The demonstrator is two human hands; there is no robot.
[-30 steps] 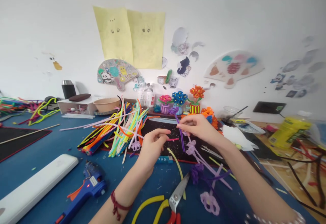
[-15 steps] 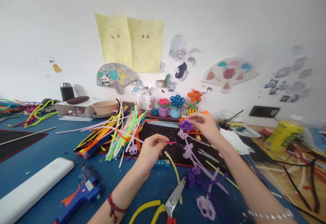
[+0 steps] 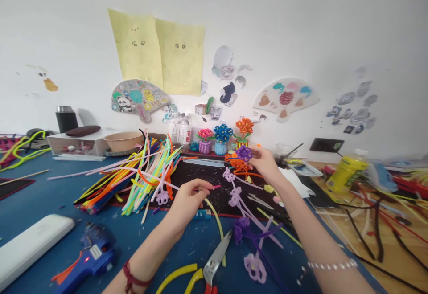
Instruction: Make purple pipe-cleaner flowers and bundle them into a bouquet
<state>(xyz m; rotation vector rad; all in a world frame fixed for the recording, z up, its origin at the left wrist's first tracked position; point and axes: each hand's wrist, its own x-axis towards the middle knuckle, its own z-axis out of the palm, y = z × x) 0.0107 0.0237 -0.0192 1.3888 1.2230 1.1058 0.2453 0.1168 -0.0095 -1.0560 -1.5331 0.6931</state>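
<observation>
My left hand (image 3: pixel 190 198) is closed in a pinch around a short, thin pink piece (image 3: pixel 216 186) whose tip sticks out past the fingers. Further right and higher, my right hand (image 3: pixel 262 162) grips a dark purple pipe-cleaner flower (image 3: pixel 244 153) by its side. Below that flower lie light purple pipe-cleaner flowers (image 3: pixel 235 195) with long stems. Another dark purple flower (image 3: pixel 241 228) and a larger pale lilac one (image 3: pixel 254 268) lie nearer me. Under my left hand a pale yellow pipe cleaner (image 3: pixel 217 218) curves toward the scissors (image 3: pixel 216 260).
A blue glue gun (image 3: pixel 92 256) with a lit red light and a long white case (image 3: pixel 36 249) lie at the left. Bundled colourful pipe cleaners (image 3: pixel 140 173) spread behind my left hand. Potted pipe-cleaner flowers (image 3: pixel 221 140) line the wall. A yellow bottle (image 3: pixel 347 171) stands at the right.
The whole view has shifted, so most things appear further left. My right hand has lifted and turned the purple flower slightly. My left hand keeps its pinch on the pink piece.
</observation>
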